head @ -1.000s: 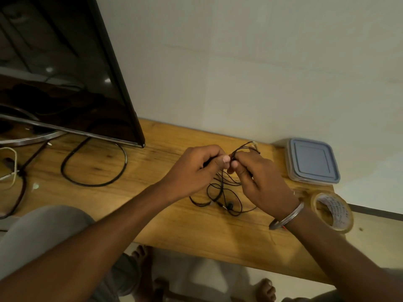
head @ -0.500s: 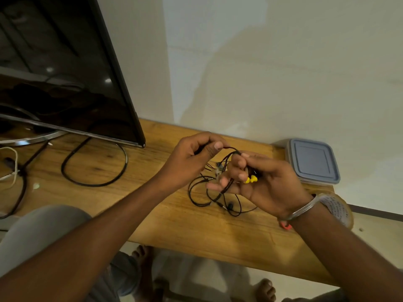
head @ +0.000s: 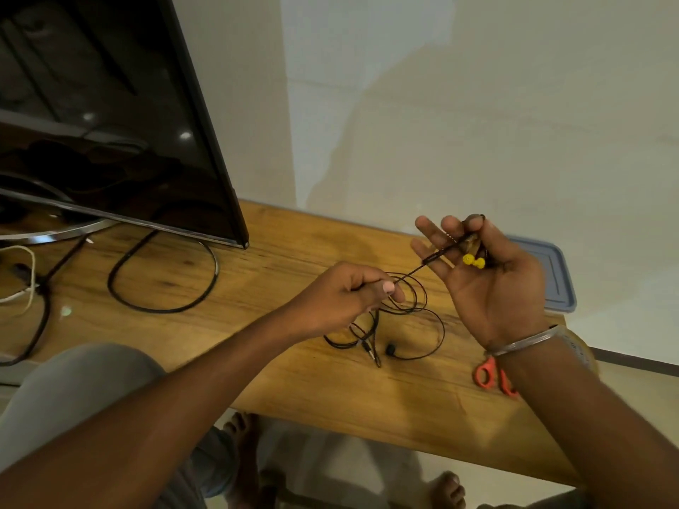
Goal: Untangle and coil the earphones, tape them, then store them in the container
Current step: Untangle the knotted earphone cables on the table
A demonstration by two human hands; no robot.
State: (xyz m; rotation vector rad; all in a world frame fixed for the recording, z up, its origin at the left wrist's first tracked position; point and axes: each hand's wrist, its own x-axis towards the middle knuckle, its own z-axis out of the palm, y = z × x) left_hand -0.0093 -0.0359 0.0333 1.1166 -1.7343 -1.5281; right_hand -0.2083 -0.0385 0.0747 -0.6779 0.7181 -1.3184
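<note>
Holding earphones (head: 390,349) in both hands: our left hand (head: 352,293) pinches cord, right hand (head: 488,277) curls fingers round yellow buds, loops lie on table (head: 294,369). We judge cord light, limp, easily knotted; grip near buds.

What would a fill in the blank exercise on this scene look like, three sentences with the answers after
The earbud tips held in the right hand are ____.
The left hand pinches the earphone cable, which is ____ in colour.
The scissors lie on the table beside the ____ wrist.
Answers: yellow; black; right.
</note>
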